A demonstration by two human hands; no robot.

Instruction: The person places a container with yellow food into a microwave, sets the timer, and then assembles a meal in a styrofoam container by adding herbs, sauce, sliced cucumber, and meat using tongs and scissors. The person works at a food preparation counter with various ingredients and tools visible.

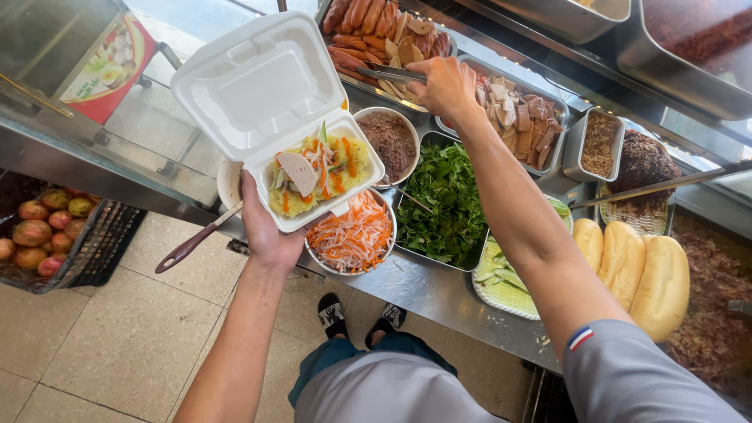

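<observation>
Three bread rolls (627,266) lay at the right of the frame, beside one bowl of shredded carrot (352,235) and one tray of herbs (446,204). The left hand (266,231), left of centre, cupped one open foam box (313,168) from below, near the surface's (423,290) front edge. The right hand (446,86), upper centre, closed its grip on metal tongs (392,74) over the sausage tray (376,31).

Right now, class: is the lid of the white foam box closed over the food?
No: the foam box, held from below by the left hand, has its lid swung open, showing rice, a meat slice and shredded carrot inside.
</observation>
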